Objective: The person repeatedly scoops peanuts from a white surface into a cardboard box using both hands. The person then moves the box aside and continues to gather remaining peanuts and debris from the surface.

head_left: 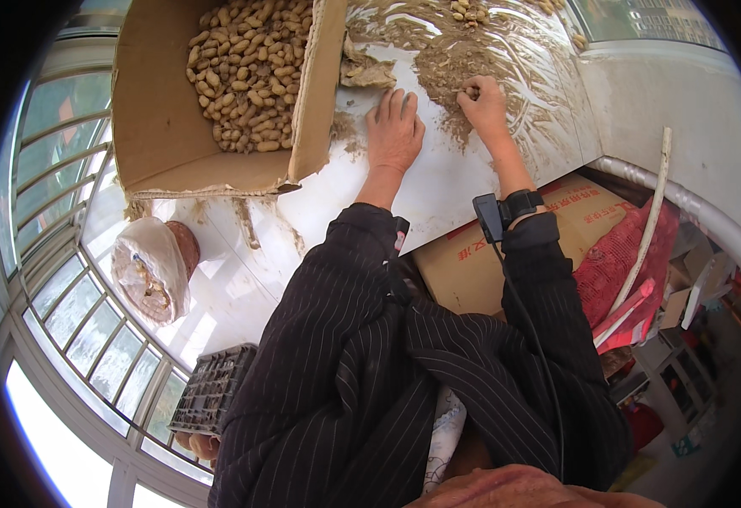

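Note:
My left hand (394,134) lies on the white surface (362,173), fingers stretched forward and holding nothing. Its fingertips are close to a crumpled brownish scrap (365,69). To its right, my right hand (483,106) is closed in a pinch over a spread of brown dirt (451,72). Whatever may be between that thumb and finger is too small to name. Left of both hands stands an open cardboard box (154,110) with a heap of unshelled peanuts (248,72) inside. A small group of peanuts (470,12) lies at the far edge of the dirt.
A plastic-wrapped bundle (146,271) and a black crate (212,389) are at the left, by barred windows. Below the surface on the right are a closed cardboard carton (481,262), a red mesh sack (624,271) and a pale pole (650,216).

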`<state>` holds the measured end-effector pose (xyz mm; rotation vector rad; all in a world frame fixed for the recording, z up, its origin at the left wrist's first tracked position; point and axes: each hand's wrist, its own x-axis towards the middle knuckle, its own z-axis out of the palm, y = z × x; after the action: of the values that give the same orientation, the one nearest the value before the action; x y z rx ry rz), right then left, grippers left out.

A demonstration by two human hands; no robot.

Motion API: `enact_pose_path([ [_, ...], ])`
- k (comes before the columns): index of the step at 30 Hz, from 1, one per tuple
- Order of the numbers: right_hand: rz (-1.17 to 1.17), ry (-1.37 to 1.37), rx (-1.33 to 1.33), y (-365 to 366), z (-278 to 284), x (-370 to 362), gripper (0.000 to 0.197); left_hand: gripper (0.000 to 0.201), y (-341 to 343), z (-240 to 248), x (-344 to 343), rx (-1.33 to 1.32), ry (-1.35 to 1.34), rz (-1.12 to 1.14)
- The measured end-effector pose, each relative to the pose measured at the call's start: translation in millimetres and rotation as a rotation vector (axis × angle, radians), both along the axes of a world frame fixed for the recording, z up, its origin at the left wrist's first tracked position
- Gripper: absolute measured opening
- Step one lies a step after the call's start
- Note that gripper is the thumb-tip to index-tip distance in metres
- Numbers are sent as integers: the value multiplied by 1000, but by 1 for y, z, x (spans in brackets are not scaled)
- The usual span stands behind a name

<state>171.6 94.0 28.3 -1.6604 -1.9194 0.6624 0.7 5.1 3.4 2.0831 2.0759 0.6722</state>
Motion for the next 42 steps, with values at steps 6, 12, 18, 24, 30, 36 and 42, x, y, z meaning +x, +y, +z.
enact_pose_path([
  [6,-326,693,-498,3,13,26,15,45,1,-2,-1,4,4,-4],
  [12,-354,913,-547,-6,15,32,14,44,1,-3,0,3,22,3],
  [18,-317,1070,-492,30,93,-4,11,43,1,-4,0,24,8,11],
  [24,623,1179,-346,79,251,-147,23,44,2,-5,0,22,61,15],
  [30,323,387,233,116,203,-107,20,42,1,-3,-2,26,22,0],
  [36,212,-14,90,45,21,-37,16,44,3,-3,0,35,10,14],
  [42,103,-76,-4,15,-6,-42,11,42,4,1,1,34,28,3],
])
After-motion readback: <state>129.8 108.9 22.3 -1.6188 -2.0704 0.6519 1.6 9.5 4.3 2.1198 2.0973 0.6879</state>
